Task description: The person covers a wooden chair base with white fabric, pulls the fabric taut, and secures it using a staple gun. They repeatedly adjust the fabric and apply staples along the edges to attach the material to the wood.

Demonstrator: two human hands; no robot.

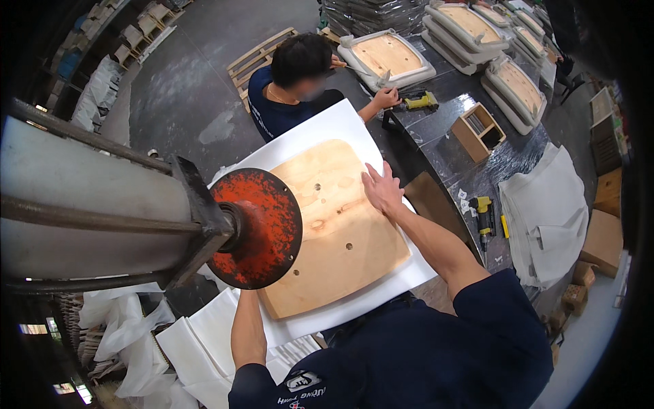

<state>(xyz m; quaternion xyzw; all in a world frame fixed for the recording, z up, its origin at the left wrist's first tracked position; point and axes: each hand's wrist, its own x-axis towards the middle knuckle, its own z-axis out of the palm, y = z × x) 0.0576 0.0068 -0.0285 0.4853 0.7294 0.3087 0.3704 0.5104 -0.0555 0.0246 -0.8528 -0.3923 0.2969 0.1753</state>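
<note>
A curved plywood seat panel (354, 225) with several drilled holes lies on a larger white foam sheet (344, 123) in front of me. Pressing down over its left part, or hanging just above it, is a round red-and-black metal disc (262, 218); contact cannot be made out. My right hand (383, 191) rests at the panel's right edge, fingers spread over wood and foam. From below, my left forearm (248, 334) reaches up to the panel's lower left; the hand itself is hidden behind the disc.
A large cylinder (95, 204) in a metal frame carries the disc at left. Foam-edged seat panels (388, 54) and a yellow air tool (484, 215) lie on the dark table (436, 129). A co-worker (293, 82) sits beyond. White sheets (545, 211) lie at right, more (204, 334) lower left.
</note>
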